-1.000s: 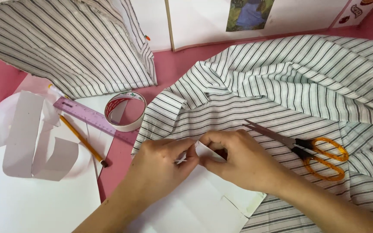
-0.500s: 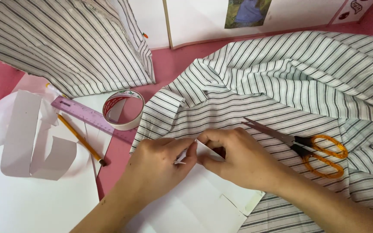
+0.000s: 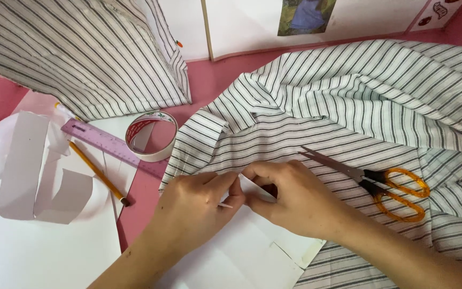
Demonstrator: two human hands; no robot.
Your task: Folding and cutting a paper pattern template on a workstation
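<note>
The left hand (image 3: 196, 200) and the right hand (image 3: 290, 198) meet fingertip to fingertip, both pinching closed on the edge of a white paper piece (image 3: 252, 251). The paper is flat, with cut notches, and lies under the edge of the striped fabric (image 3: 348, 107). Orange-handled scissors (image 3: 380, 182) rest on the fabric just beside the right hand. A tape roll (image 3: 151, 136), a purple ruler (image 3: 110, 147) and a pencil (image 3: 97, 172) lie left on the pink tabletop (image 3: 209, 80).

Left hand (image 3: 196, 200) and right hand (image 3: 290, 198) meet, fingers (image 3: 231, 184) pinched together.

Pink table (image 3: 209, 80): striped fabric (image 3: 348, 101), tape roll (image 3: 151, 136), purple ruler (image 3: 110, 147), pencil (image 3: 98, 172), white paper (image 3: 49, 251).
</note>
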